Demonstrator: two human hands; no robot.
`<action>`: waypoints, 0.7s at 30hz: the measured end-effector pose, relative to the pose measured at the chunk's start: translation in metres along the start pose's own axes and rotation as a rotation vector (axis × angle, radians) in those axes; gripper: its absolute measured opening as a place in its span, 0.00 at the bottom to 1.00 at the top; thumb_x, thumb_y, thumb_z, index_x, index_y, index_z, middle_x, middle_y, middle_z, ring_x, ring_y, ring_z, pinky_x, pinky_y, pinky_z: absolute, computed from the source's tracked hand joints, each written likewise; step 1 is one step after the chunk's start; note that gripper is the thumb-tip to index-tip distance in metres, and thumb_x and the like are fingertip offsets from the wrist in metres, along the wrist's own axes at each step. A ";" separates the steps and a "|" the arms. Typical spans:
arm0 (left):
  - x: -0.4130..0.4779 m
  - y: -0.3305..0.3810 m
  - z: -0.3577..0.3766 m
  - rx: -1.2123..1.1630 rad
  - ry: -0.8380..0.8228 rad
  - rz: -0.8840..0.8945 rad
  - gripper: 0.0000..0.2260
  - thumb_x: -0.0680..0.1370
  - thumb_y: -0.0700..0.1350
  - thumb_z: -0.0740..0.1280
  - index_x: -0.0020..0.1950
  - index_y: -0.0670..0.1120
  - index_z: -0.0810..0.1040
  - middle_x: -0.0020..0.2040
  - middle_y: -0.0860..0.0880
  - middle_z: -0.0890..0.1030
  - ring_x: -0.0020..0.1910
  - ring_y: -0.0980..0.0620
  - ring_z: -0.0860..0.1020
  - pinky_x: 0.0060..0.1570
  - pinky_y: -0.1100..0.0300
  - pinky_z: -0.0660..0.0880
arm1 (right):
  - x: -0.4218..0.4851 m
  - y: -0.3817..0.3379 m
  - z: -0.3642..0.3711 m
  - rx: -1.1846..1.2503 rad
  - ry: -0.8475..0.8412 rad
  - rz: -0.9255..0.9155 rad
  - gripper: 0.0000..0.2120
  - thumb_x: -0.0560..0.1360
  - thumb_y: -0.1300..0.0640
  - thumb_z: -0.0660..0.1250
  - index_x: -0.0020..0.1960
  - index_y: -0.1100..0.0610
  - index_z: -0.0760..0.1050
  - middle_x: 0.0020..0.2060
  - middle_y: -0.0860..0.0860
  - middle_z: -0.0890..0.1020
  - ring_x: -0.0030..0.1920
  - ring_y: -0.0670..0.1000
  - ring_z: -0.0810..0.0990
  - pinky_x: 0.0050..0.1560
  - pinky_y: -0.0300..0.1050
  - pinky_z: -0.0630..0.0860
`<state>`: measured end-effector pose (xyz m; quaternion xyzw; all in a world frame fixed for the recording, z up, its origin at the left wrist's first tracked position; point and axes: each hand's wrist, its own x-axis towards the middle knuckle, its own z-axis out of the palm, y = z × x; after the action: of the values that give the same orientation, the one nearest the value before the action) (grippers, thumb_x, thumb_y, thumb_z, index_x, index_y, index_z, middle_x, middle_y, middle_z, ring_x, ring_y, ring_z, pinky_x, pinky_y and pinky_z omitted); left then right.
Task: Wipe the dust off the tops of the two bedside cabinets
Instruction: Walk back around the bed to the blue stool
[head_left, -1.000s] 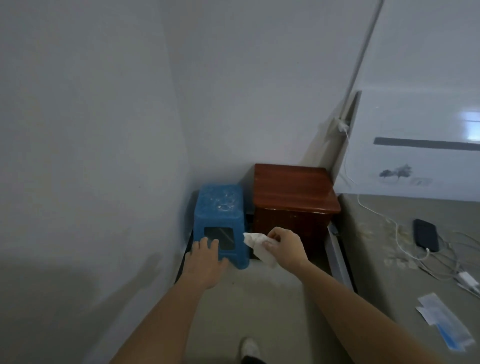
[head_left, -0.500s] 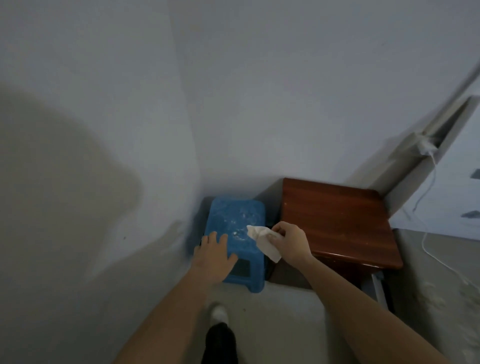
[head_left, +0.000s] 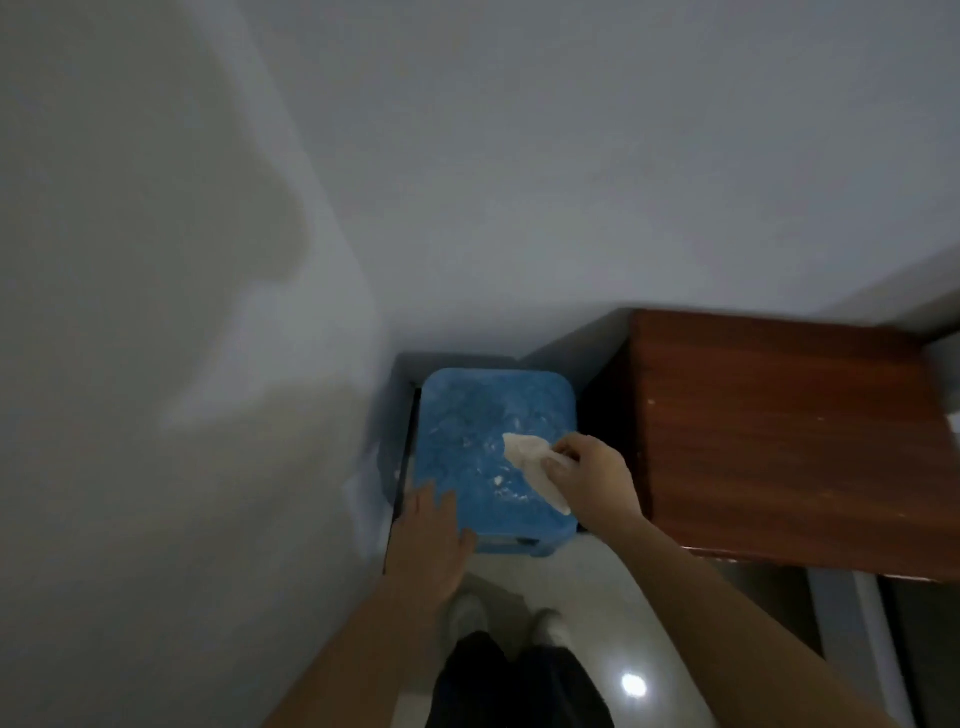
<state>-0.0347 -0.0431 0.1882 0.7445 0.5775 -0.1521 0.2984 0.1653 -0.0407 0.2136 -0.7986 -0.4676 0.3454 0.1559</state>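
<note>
I've leaned in; my wipe (head_left: 530, 462) is now over the blue stool (head_left: 467, 431), centre frame.
Right hand (head_left: 587, 478) pinches its bunched end; it looks soft and light. Left hand (head_left: 431, 540) spread.

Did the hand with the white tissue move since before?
Yes. The right hand with the crumpled white tissue went forward, from the front edge of the blue plastic stool to over its dusty top.

cabinet: reddish-brown square wooden bedside cabinet (head_left: 779, 441), against the wall
wipe: crumpled white tissue (head_left: 532, 467), over dusty blue plastic stool (head_left: 467, 441)
</note>
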 end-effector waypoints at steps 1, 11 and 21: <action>0.016 -0.005 0.010 0.011 -0.012 0.006 0.27 0.81 0.53 0.54 0.77 0.46 0.52 0.78 0.44 0.49 0.77 0.45 0.51 0.71 0.53 0.56 | 0.010 0.007 0.012 -0.046 -0.018 -0.012 0.07 0.75 0.54 0.65 0.50 0.55 0.78 0.44 0.49 0.80 0.43 0.47 0.78 0.42 0.39 0.73; 0.119 -0.052 0.103 0.079 0.023 0.030 0.46 0.74 0.68 0.52 0.75 0.42 0.31 0.74 0.43 0.32 0.76 0.47 0.33 0.73 0.51 0.42 | 0.088 0.033 0.084 0.028 0.075 -0.111 0.09 0.73 0.53 0.70 0.51 0.54 0.79 0.49 0.47 0.77 0.52 0.46 0.74 0.52 0.40 0.68; 0.123 -0.052 0.109 0.051 -0.016 -0.022 0.48 0.74 0.67 0.57 0.67 0.47 0.21 0.69 0.46 0.23 0.70 0.48 0.25 0.70 0.52 0.33 | 0.082 0.069 0.127 -0.506 -0.136 -0.246 0.18 0.78 0.48 0.60 0.68 0.45 0.68 0.75 0.51 0.61 0.75 0.53 0.51 0.69 0.62 0.54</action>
<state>-0.0359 -0.0077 0.0194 0.7444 0.5791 -0.1760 0.2820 0.1475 -0.0150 0.0503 -0.7245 -0.6416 0.2488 -0.0393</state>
